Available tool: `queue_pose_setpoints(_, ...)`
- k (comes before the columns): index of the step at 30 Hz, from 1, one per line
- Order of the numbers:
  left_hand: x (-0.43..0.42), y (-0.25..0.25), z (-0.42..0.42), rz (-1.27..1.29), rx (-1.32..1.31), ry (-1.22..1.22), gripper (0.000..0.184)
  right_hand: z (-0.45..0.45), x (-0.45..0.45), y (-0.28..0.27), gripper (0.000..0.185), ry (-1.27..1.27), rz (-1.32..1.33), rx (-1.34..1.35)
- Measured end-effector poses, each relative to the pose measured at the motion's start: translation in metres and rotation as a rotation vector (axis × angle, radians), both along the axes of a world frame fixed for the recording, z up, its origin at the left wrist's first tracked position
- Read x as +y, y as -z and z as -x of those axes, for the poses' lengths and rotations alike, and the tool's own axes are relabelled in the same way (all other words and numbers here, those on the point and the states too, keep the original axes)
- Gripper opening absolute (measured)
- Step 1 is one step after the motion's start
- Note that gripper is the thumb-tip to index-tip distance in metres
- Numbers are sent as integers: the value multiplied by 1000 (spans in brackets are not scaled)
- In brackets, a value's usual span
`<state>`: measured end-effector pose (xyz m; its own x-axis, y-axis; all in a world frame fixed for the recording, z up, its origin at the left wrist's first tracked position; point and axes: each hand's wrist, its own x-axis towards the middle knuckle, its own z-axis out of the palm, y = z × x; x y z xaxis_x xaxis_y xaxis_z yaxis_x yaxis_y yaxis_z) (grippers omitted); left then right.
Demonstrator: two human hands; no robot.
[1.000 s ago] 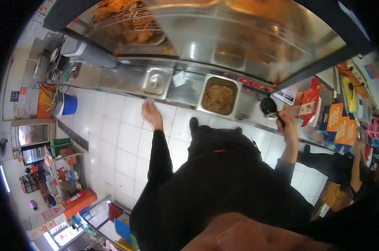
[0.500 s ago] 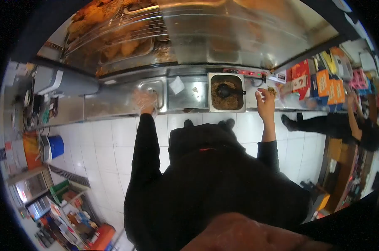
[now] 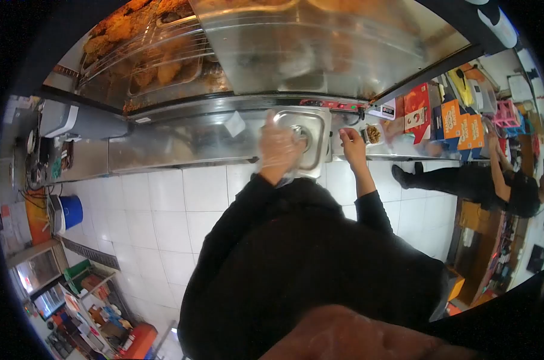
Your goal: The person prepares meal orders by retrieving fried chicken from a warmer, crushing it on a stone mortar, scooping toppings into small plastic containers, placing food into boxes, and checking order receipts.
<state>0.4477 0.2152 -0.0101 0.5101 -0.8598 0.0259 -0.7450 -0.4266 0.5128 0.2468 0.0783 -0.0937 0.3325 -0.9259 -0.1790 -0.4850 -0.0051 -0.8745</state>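
One large glass-fronted cabinet (image 3: 260, 57), with fried pieces (image 3: 104, 45) at its left end, fills the far side behind one long steel counter (image 3: 170, 144). One other person (image 3: 524, 189) is at the right, near three orange printed panels (image 3: 450, 118). One blue bucket (image 3: 72, 211) is at the left. One steel lid (image 3: 318, 153) is at the counter's middle, its left part blocked by the left hand (image 3: 279, 147) in clear plastic; those fingers touch it, too blurred to tell whether they grip. Right of it, the right hand's (image 3: 353, 145) fingers are half open, loosely curled, near one portion of brown food (image 3: 373, 134). One white paper (image 3: 234, 124) lies farther left
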Motion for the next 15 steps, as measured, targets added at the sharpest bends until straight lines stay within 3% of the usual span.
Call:
queue_pose_setpoints(1, -21, -4, 13, -212, 69, -35, 33, 2, -4, 2, 32, -8, -52, -26)
queue_pose_setpoints(2, -33, 2, 25, -268, -4, -103, 39, 3, -1, -17, 35, -63, -159, -35)
queue_pose_setpoints(5, -32, 12, 33, -143, 39, -182, 46, 11, 7, -44, 36, -184, -460, -16)
queue_pose_setpoints(6, -27, 31, 29, 73, -19, -225, 48, 13, 10, -44, 35, -260, -399, 2)
queue_pose_setpoints(9, 7, 60, -3, 6, 130, -233, 45, 21, 18, -32, 30, -422, -276, 20)
queue_pose_setpoints(12, 24, 62, -26, -187, 340, -91, 41, 16, 9, -4, 26, -495, -238, -14)
queue_pose_setpoints(15, 37, 100, -39, 3, 487, -79, 38, 18, 4, -3, 22, -557, -245, -34)
